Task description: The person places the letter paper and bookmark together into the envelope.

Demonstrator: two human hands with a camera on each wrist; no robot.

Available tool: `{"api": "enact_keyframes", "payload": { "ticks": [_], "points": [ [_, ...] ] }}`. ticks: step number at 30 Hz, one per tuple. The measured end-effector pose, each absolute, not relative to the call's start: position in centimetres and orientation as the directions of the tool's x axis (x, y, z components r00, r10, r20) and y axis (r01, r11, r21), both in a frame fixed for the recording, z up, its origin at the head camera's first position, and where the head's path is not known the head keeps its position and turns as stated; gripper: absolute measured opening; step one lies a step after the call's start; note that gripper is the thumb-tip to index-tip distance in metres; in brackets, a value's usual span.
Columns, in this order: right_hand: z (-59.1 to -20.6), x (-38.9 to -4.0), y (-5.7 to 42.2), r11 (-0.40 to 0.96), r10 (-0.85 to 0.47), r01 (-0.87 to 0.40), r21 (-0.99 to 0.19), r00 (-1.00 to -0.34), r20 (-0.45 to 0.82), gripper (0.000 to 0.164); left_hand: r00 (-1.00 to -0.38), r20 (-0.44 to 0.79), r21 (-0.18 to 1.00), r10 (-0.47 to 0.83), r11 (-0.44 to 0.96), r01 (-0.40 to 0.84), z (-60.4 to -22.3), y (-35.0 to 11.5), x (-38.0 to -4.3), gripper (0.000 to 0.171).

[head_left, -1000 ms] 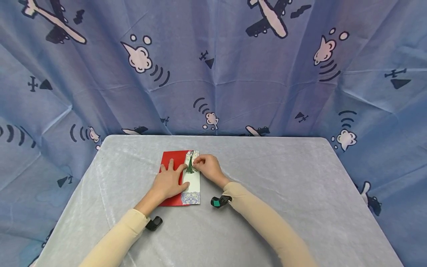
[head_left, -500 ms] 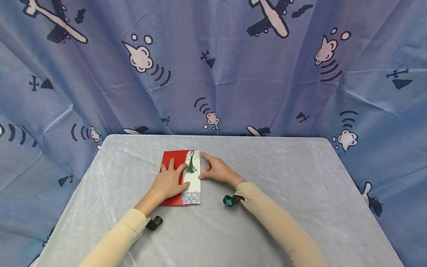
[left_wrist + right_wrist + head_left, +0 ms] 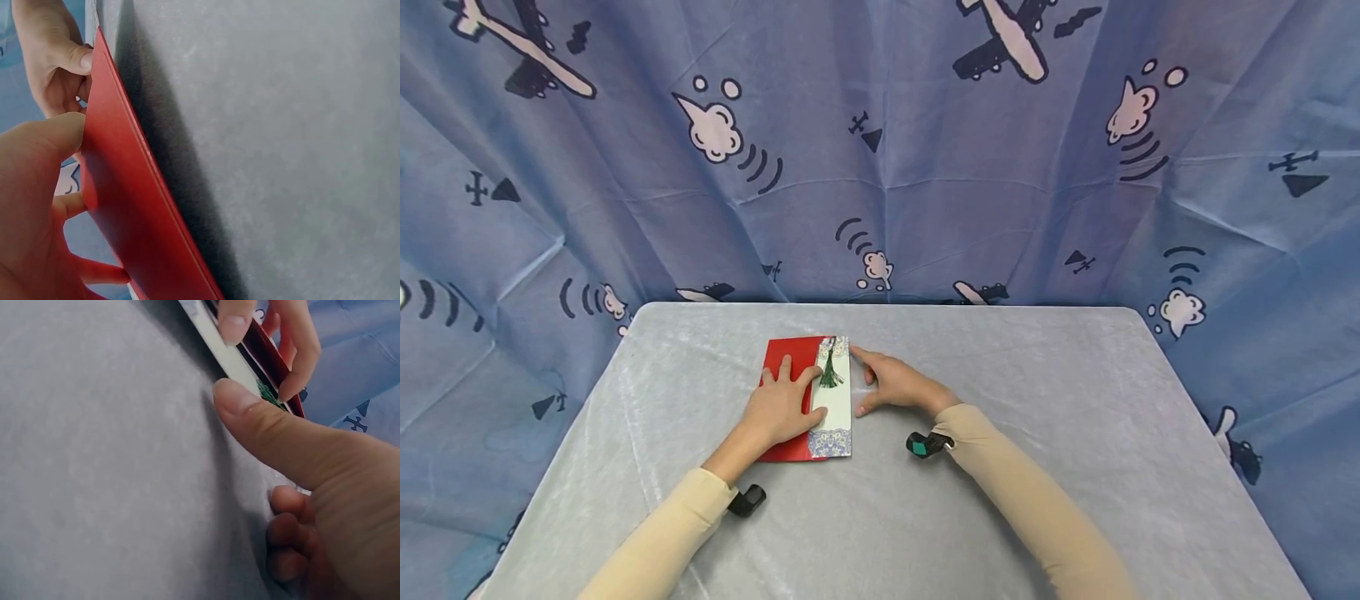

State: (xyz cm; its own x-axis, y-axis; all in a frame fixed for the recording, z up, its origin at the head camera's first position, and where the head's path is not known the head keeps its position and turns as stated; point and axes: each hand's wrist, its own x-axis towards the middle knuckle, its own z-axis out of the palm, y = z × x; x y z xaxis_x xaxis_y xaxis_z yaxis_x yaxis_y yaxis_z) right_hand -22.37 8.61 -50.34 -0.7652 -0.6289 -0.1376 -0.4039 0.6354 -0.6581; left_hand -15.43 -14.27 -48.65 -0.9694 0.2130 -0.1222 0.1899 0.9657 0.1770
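Observation:
A red folded card [image 3: 796,354] lies on the table, left of centre. Along its right side runs a white strip [image 3: 838,408] with blue lacy patterns at its ends. A green tassel [image 3: 831,372] hangs over the strip's upper part. My left hand [image 3: 775,412] rests on the card with fingers spread, its thumb and index fingertip reaching the strip. My right hand [image 3: 895,386] is just beyond the strip's right edge, index finger extended and thumb apart from it, holding nothing. In the right wrist view its other fingers [image 3: 286,531] curl loosely below the thumb.
A pale grey cloth covers the table [image 3: 1037,400]. Behind it hangs a blue curtain [image 3: 925,208] printed with airplanes and clouds. Dark wrist cameras sit by the left cuff [image 3: 747,502] and right cuff [image 3: 928,444].
My right hand has let go near the tassel and drawn back to the right, its thumb and index finger now spread. The left hand stays where it was on the card.

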Motion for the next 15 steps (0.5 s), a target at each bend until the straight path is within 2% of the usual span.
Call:
{"api": "enact_keyframes", "payload": {
  "ticks": [6,15],
  "points": [
    [-50.28,-22.20,8.43,0.659,-0.634,-0.448,-0.604,-0.763,-0.125,0.118,-0.970,-0.113,0.182,0.215,0.964,0.193,-48.54,-14.28,-15.44,0.071],
    [-50.49,-22.16,8.42,0.658,-0.634,-0.462,-0.594,-0.765,-0.108,0.118,-0.969,-0.113,0.177,0.219,0.964,0.197,-48.81,-14.34,-15.51,0.070]
  ]
}}
